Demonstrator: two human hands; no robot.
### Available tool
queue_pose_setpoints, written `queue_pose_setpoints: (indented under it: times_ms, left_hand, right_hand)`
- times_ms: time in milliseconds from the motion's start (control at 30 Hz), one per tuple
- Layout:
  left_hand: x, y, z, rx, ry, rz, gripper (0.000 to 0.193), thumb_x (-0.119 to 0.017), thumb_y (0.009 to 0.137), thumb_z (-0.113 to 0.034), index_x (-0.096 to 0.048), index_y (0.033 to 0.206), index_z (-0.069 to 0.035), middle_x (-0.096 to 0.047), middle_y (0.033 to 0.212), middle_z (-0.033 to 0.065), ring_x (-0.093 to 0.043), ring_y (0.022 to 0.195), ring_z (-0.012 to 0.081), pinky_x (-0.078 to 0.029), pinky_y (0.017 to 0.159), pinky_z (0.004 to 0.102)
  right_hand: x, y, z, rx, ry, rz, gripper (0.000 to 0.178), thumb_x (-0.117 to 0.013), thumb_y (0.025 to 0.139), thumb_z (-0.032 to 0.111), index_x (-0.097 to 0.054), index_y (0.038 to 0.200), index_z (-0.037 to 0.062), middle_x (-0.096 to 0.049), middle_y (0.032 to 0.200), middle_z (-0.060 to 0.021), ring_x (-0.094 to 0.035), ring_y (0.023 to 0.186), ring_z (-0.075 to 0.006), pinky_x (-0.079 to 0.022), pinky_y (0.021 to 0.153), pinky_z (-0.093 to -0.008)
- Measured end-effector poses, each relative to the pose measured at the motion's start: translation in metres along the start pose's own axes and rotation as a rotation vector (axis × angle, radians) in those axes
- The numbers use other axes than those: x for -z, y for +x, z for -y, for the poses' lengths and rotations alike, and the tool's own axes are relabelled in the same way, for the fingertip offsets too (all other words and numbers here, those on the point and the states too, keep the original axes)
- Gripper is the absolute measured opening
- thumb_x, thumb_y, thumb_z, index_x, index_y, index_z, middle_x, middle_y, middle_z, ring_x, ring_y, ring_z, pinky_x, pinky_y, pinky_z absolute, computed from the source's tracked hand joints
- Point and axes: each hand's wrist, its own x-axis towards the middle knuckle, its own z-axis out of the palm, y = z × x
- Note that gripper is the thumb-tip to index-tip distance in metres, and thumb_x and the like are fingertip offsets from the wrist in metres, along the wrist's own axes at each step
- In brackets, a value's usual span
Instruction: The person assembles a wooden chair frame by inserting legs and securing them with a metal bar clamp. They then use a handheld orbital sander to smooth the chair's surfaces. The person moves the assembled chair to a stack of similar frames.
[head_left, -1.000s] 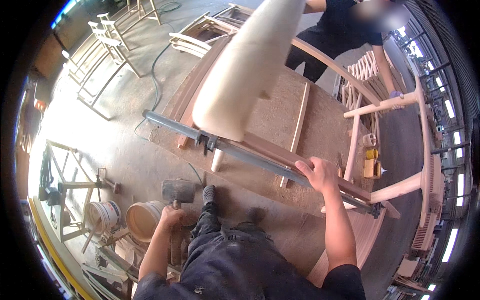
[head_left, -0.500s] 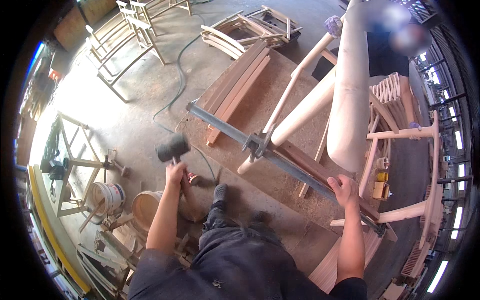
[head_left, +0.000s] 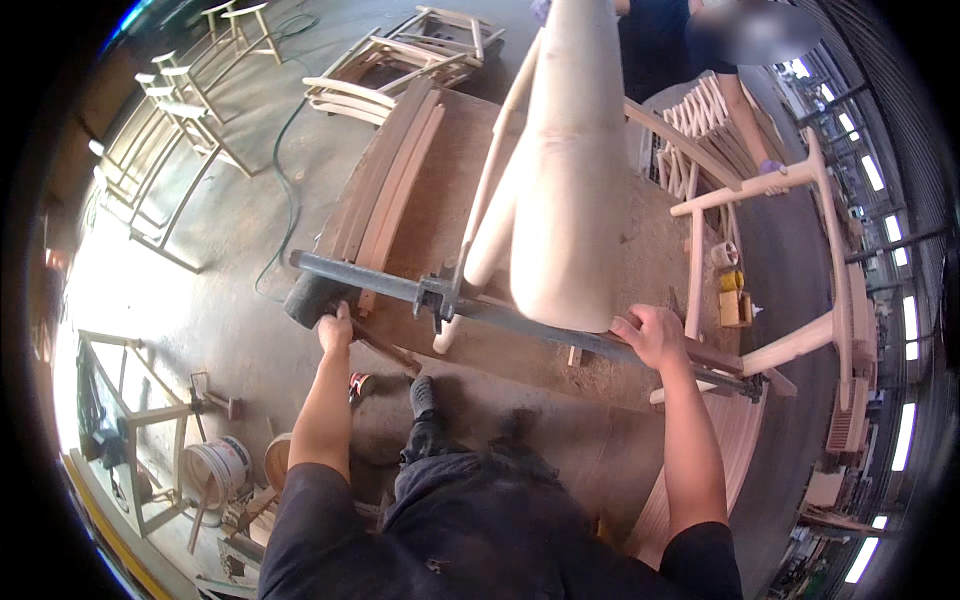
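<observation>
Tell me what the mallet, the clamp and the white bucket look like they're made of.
Mallet: the head looks like rubber, judging by its matte black surface, though painted wood isn't ruled out.
Clamp: probably metal, perhaps steel; the long straight bar is dull grey.
Bucket: likely plastic, given its smooth white wall.

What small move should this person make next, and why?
Perhaps lightly tap the metal bar at its left end with the mallet: the left hand grips the mallet beside that end in this view, while the right hand rests farther along the bar.
</observation>
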Motion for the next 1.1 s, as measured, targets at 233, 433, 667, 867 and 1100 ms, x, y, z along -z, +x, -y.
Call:
queue_pose_setpoints:
  times_ms: [233,433,667,867,1100]
  left_hand:
    - [0.047,0.005,-0.035,-0.071,0.054,0.321,0.079,-0.039,0.100,-0.063,-0.070,0.087,0.009,-0.065,0.059,0.0167,-0.068,0.052,0.0304,-0.056,0.054,0.0405]
    - [0.036,-0.012,0.002,-0.163,-0.031,0.331,0.065,-0.048,0.101,-0.052,-0.066,0.092,0.010,-0.065,0.063,0.0170,-0.067,0.049,0.0266,-0.053,0.043,0.0391]
    - [0.025,-0.065,0.061,0.055,-0.301,0.532,0.047,-0.060,0.097,-0.039,-0.057,0.128,-0.003,-0.068,0.105,0.0106,-0.069,0.074,0.0218,-0.055,0.061,0.0345]
    - [-0.013,-0.142,0.072,0.227,-0.650,0.474,0.057,-0.065,0.096,-0.036,-0.046,0.146,-0.015,-0.054,0.141,0.0051,-0.053,0.122,0.0321,-0.046,0.096,0.0477]
    - [-0.063,-0.165,0.083,0.362,-0.945,0.338,0.071,-0.071,0.092,-0.022,-0.034,0.152,-0.020,-0.045,0.147,0.0100,-0.049,0.123,0.0340,-0.043,0.101,0.0522]
  right_hand:
    - [0.002,-0.006,0.000,-0.025,0.044,-0.035,0.088,-0.052,0.078,0.087,-0.062,0.068,0.0003,-0.062,0.067,-0.0199,-0.066,0.070,-0.0373,-0.048,0.063,-0.0476]
    - [0.001,-0.009,-0.005,0.028,0.042,-0.099,0.081,-0.055,0.082,0.081,-0.063,0.077,0.0013,-0.065,0.071,-0.0185,-0.067,0.071,-0.0365,-0.050,0.063,-0.0483]
    - [-0.016,-0.058,-0.015,0.443,0.373,-0.783,0.019,-0.070,0.088,0.023,-0.064,0.095,0.0066,-0.069,0.091,-0.0116,-0.067,0.086,-0.0316,-0.051,0.078,-0.0425]
    - [-0.087,-0.192,-0.142,0.297,0.432,-0.735,0.010,-0.068,0.090,0.014,-0.066,0.096,0.0055,-0.067,0.090,-0.0117,-0.065,0.083,-0.0311,-0.051,0.076,-0.0398]
    - [-0.084,-0.265,-0.279,-0.116,0.502,-0.790,0.014,-0.059,0.100,0.013,-0.065,0.096,0.0010,-0.065,0.092,-0.0109,-0.061,0.082,-0.0244,-0.049,0.076,-0.0354]
